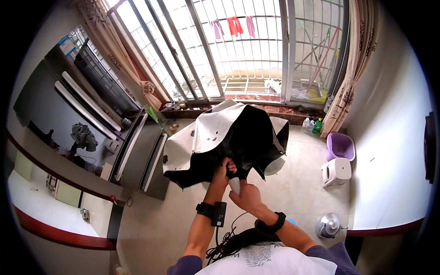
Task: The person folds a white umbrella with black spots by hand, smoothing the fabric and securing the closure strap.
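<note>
My left hand (223, 168) fingers grasp inside the half-open umbrella (224, 135); my right hand (245, 195) fingers are clenched around its white handle (234, 184) just below.

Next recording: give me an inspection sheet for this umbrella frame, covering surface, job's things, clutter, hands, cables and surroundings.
Surface: pale tiled floor; no table in view.
Job's things: umbrella, white outside, black inside, partly open, canopy pointing away from the person.
Clutter: purple bin, white stool, metal kettle, bottles by the curtain.
Hands: left hand reaches into the canopy at the shaft; right hand grips the pale handle.
Cables: black cable hanging from the left wrist device.
Surroundings: barred window with hung cloths, curtains both sides, dark cabinet on the left.
</note>
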`<state>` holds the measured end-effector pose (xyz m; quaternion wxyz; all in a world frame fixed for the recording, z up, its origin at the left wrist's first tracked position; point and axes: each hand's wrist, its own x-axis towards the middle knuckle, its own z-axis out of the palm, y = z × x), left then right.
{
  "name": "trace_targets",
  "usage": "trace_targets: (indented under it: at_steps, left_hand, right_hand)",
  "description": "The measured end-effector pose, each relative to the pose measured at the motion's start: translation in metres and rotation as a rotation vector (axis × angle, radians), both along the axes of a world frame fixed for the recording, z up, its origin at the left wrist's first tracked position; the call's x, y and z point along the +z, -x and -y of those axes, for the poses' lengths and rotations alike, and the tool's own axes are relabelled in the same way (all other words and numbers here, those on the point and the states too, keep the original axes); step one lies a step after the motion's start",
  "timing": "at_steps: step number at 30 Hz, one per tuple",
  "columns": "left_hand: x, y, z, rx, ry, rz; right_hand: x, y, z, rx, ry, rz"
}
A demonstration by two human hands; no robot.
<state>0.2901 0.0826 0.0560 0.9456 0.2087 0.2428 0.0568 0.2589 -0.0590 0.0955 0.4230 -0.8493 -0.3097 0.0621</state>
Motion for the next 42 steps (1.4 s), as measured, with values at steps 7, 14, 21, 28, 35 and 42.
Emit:
trace_targets:
  at_steps: [7, 14, 21, 28, 35, 42]
  left_hand:
    - [0.053, -0.087, 0.001, 0.017, -0.207, 0.007]
    - [0.042, -0.158, -0.018, -0.136, -0.064, 0.184]
    - [0.040, -0.245, -0.052, -0.173, -0.078, 0.093]
    - [0.058, -0.307, -0.088, -0.382, -0.161, 0.200]
    - [0.065, -0.368, -0.094, -0.481, -0.252, 0.218]
    - [0.042, -0.411, -0.082, -0.547, -0.357, 0.234]
  right_hand:
    - [0.022, -0.079, -0.017, -0.115, -0.103, 0.076]
    - [0.048, -0.161, -0.054, -0.276, -0.463, 0.437]
    - [0.071, -0.251, -0.118, -0.320, -0.328, 0.632]
    - [0.054, -0.300, -0.150, -0.407, -0.290, 0.589]
    - [0.058, -0.351, -0.161, -0.500, -0.246, 0.722]
    - [0.043, -0.390, -0.150, -0.526, -0.196, 0.751]
